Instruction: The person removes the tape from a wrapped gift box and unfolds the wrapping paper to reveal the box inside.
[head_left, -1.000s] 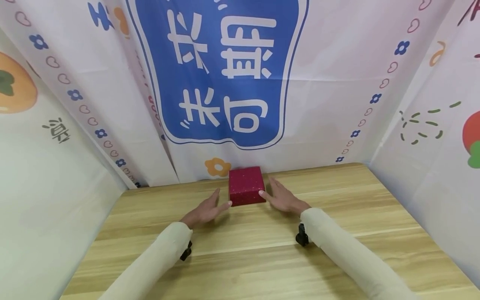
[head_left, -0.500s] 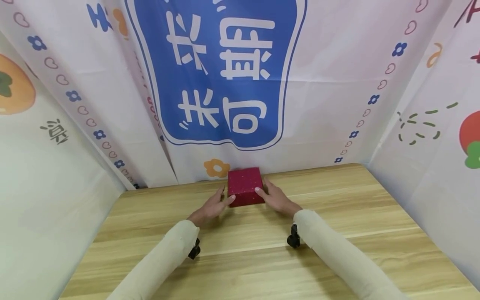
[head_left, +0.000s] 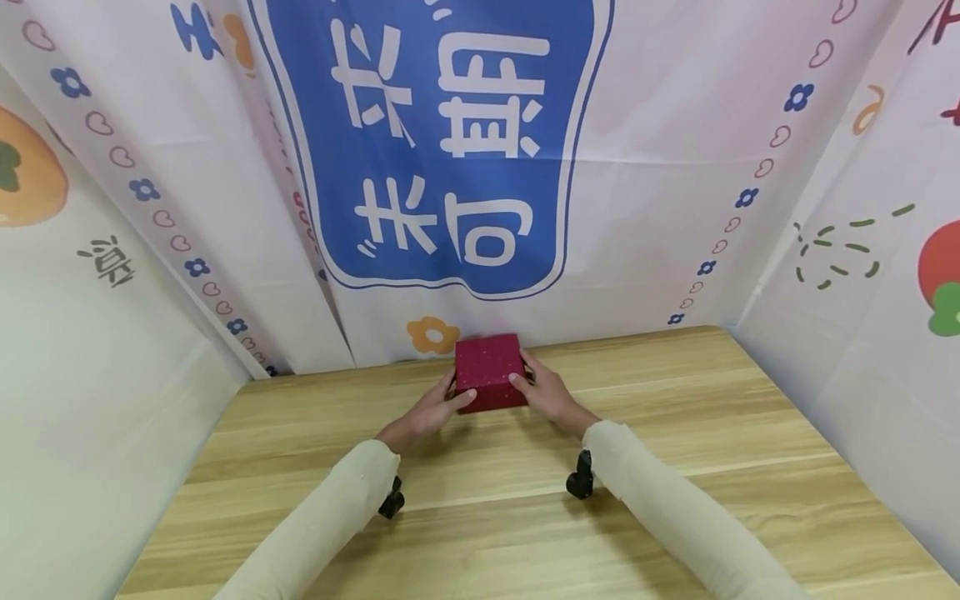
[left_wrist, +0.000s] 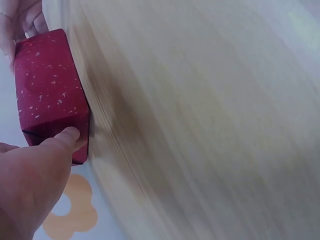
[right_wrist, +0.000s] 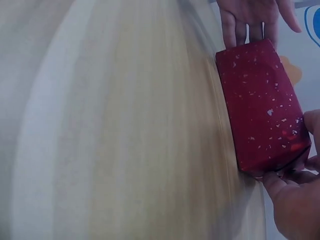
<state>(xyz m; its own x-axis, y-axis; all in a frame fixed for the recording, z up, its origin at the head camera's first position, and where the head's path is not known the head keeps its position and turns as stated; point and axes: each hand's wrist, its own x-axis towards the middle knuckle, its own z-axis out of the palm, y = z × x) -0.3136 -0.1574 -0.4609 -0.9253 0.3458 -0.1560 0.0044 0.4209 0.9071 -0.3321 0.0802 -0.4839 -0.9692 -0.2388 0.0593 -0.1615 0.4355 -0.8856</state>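
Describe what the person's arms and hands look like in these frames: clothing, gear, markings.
Both arms wear long, plain cream sleeves, the left sleeve and right sleeve, reaching to the wrists. The left hand and right hand are bare: no gloves, rings or markings show. A small black camera mount hangs under each wrist: left mount, right mount.

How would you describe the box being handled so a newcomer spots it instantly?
Start at the big blue banner; below it, on the far edge of the wooden table, the left hand and right hand grip a small box. It alone is dark red, pale-speckled.
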